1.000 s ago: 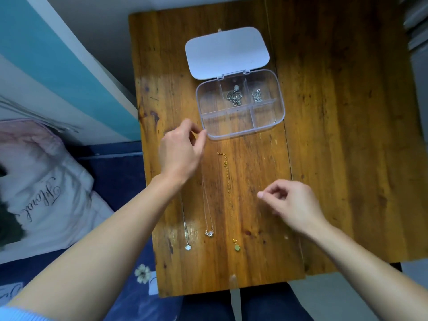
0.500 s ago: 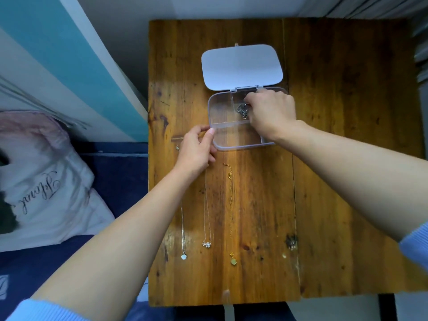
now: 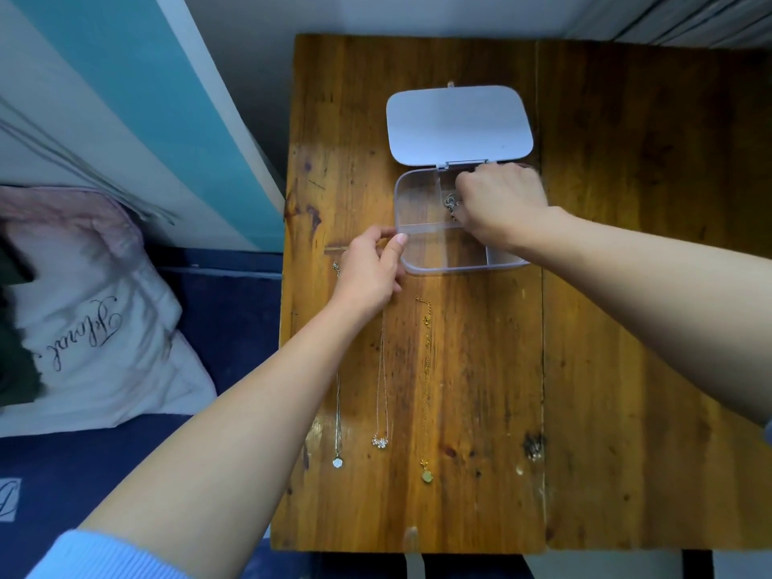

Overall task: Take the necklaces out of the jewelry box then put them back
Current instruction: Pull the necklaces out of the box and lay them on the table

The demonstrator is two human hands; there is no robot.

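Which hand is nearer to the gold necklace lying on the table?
Left. The left hand rests at the jewelry box's near-left corner, just up and left of the gold necklace's clasp end. The right hand is farther, inside the box on a silver necklace.

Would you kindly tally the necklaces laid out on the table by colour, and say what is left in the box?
Silver necklaces on the wooden table: 2, one with a round pendant, one with a flower pendant
Gold necklaces on the table: 1
Silver jewelry in the clear jewelry box: 1 visible cluster, at the right hand
Total: 4
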